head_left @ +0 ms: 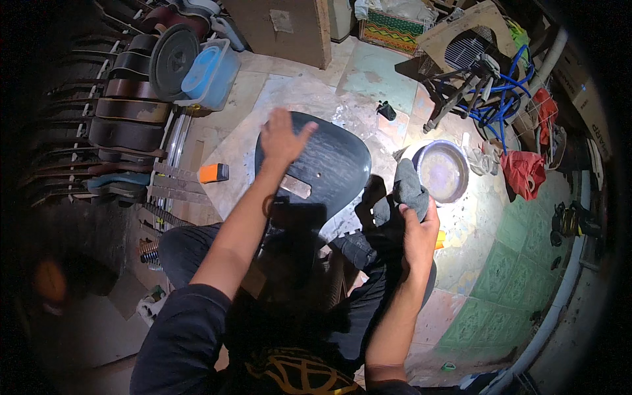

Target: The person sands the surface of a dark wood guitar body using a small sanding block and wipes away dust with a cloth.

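The left hand (283, 138), fingers spread and gripping nothing, hovers over or rests on the far left part of a dark guitar body (339, 155) in the middle; blur hides which. The body looks stiff and fairly heavy, its sheen possibly slippery, so its rounded rim seems the best hold. The right hand (421, 230) grasps a grey cloth (409, 183), likely soft and light, near a round basin (462, 168) farther right.

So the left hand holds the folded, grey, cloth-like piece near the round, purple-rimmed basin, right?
Wrong hand: the head view shows the right hand holding the folded, grey, cloth-like piece near the round, purple-rimmed basin.
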{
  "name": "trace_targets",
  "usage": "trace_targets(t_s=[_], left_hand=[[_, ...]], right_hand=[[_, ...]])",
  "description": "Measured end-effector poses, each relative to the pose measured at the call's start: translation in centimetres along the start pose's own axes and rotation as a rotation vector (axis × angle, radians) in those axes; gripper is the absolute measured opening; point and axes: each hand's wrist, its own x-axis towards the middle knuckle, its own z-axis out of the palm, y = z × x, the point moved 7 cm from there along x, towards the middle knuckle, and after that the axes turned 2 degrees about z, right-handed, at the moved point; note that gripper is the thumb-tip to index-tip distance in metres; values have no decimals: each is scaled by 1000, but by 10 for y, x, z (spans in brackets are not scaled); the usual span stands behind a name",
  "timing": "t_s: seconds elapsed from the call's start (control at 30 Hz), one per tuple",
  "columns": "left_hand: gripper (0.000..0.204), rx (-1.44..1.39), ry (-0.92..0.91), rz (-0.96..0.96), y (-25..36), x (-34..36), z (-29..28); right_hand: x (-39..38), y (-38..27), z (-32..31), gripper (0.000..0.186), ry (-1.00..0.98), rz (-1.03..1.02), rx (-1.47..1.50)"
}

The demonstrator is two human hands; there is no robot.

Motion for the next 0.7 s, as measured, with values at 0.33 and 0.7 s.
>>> trace_targets(t_s=[0.33, 0.7], left_hand=[[106, 158, -33, 598, 161, -100, 49], [83, 64, 177, -20, -28, 0, 2]], right_hand=[[0, -3, 3, 44, 31, -24, 2], [-3, -2, 3, 48, 29, -8, 16]])
